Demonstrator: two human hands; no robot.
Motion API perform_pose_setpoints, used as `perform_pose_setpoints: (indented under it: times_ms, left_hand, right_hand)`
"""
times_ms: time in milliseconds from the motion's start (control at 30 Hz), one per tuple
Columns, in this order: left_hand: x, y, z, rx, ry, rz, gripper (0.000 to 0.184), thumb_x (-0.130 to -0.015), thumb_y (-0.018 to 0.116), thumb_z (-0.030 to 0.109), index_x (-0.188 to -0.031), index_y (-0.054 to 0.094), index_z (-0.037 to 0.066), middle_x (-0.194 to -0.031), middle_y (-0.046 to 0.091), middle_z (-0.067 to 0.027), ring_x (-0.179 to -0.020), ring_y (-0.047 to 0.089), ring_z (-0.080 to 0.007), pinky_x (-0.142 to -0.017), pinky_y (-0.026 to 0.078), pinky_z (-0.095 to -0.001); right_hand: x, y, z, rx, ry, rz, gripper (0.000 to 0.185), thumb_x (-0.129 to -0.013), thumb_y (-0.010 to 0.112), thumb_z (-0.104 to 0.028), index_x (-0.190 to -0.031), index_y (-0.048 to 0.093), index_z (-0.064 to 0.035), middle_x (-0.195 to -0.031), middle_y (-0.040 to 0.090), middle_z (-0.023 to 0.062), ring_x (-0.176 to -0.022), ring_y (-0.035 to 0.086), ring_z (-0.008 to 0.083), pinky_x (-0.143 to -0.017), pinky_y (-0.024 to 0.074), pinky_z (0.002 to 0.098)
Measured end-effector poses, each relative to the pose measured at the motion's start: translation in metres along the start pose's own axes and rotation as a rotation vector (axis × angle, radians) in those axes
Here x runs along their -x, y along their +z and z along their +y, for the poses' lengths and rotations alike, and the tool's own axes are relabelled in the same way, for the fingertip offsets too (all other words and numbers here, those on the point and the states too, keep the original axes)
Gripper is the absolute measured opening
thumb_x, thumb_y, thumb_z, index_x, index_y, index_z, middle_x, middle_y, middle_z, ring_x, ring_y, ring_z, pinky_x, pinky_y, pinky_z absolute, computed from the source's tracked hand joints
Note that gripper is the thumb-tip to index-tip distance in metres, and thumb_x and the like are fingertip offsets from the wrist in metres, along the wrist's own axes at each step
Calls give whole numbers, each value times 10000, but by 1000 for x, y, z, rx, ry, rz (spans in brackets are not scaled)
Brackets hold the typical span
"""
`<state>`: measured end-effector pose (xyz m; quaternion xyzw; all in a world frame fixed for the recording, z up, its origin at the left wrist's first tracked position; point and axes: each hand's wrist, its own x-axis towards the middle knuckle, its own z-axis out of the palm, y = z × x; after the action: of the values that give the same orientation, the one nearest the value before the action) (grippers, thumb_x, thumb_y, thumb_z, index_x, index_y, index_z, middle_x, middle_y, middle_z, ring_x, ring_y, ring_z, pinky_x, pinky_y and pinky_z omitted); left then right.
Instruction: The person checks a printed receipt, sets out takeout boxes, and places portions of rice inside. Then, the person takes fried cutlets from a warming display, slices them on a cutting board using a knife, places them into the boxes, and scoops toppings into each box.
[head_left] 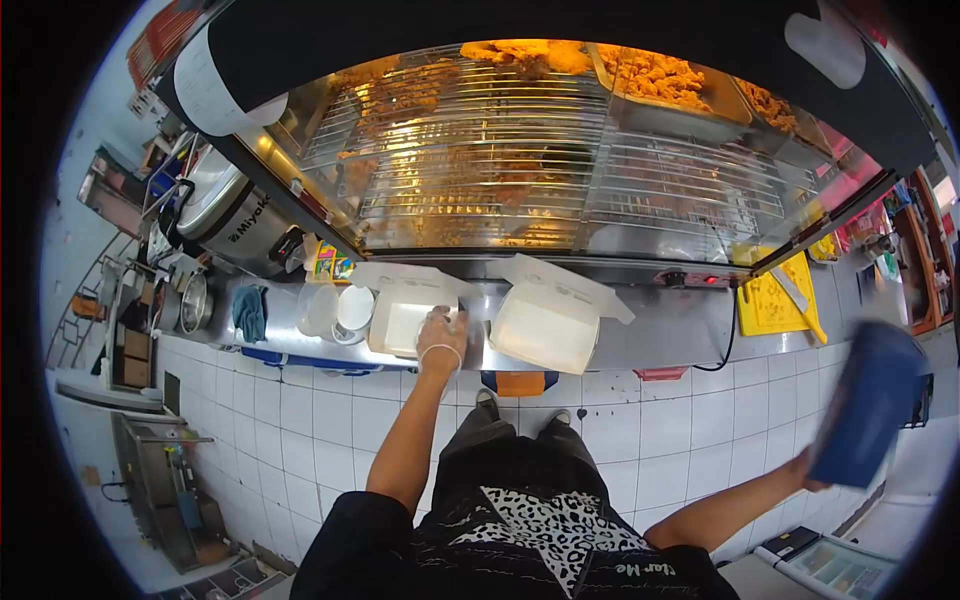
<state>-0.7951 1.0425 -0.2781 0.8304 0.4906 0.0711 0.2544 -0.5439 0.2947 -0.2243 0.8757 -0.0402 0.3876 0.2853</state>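
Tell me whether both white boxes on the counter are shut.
No, the left box and right box both stand open, lids tipped back.

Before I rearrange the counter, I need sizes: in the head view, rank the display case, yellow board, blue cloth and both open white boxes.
Display case
Left white box, partly behind the left hand, and right white box: too alike to rank
Yellow board
Blue cloth
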Motion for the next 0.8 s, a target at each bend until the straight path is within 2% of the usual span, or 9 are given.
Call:
perform_pose_setpoints:
  times_ms: [100, 233, 367, 467, 533, 667, 733, 767, 800]
  left_hand:
    - [12, -3, -3, 28, 12, 21, 492, -963, 577, 414, -1234, 612, 6, -1175, 670, -215, -1127, 622, -369, -983, 475, -461]
    - [3, 12, -39, 56, 262, 369, 352, -945, 619, 262, -1187, 615, 6, -1091, 649, -203, -1031, 616, -365, -940, 476, -455]
    - [4, -37, -64, 90, 106, 733, 272, -899, 653, 114, -1142, 623, -4, -1066, 643, -180, -980, 619, -322, -903, 487, -427]
    - [9, -56, -85, 341, -80, 649, 238, -909, 651, 129, -1109, 631, 2, -1016, 654, -173, -945, 637, -309, -866, 504, -413]
    - [27, -56, -58, 318, 52, 500, 200, -931, 625, 154, -1079, 647, 21, -937, 674, -165, -859, 667, -309, -797, 526, -415]
    - [58, -22, -4, 258, 107, -40, 350, -886, 694, 318, -1017, 691, -6, -918, 717, -230, -863, 698, -376, -814, 543, -442]
    - [59, -8, 15, 295, 64, -129, 388, -889, 693, 293, -1130, 680, -11, -1021, 714, -240, -963, 686, -390, -868, 533, -443]
    - [58, -2, 21, 272, 65, -117, 414, -889, 695, 294, -1157, 667, -21, -1041, 711, -247, -980, 681, -399, -884, 527, -452]
    - [53, 2, 27, 251, 69, -96, 442, -888, 697, 294, -1183, 655, -32, -1060, 708, -253, -997, 675, -408, -899, 522, -462]
  right_hand:
    - [5, -32, 18, -539, 357, -632, 376, -990, 622, -283, -1200, 653, 27, -1189, 663, 180, -970, 631, 272, -909, 519, 369]
    - [-14, -90, -26, -757, 275, -732, 397, -978, 642, -280, -1246, 631, 13, -1229, 630, 198, -1076, 585, 302, -984, 457, 401]
    - [-50, -226, -99, -1342, 284, -848, 429, -966, 662, -276, -1292, 608, -2, -1269, 598, 215, -1182, 539, 331, -1058, 396, 433]
    - [-37, -253, -224, -1495, -89, -702, 420, -960, 657, -265, -1267, 613, 18, -1235, 596, 242, -1185, 534, 392, -1064, 383, 457]
    - [-22, -228, -299, -1304, -255, -800, 358, -921, 660, -230, -1158, 636, 38, -1164, 637, 293, -1105, 607, 449, -988, 453, 505]
    - [-21, -222, -390, -1308, -250, -984, 373, -893, 688, -255, -1130, 642, 29, -1115, 682, 258, -978, 670, 431, -849, 522, 519]
    - [-23, -256, -395, -1063, -159, -779, 313, -875, 696, -228, -1068, 644, 13, -1056, 688, 224, -962, 674, 412, -815, 529, 491]
    - [-16, -268, -395, -1150, -101, -379, 244, -865, 694, -193, -1010, 639, -5, -973, 680, 187, -933, 680, 393, -790, 534, 463]
    - [-6, -284, -398, -1314, -68, -361, 228, -866, 691, -183, -1008, 636, -14, -945, 672, 174, -934, 681, 378, -795, 535, 450]
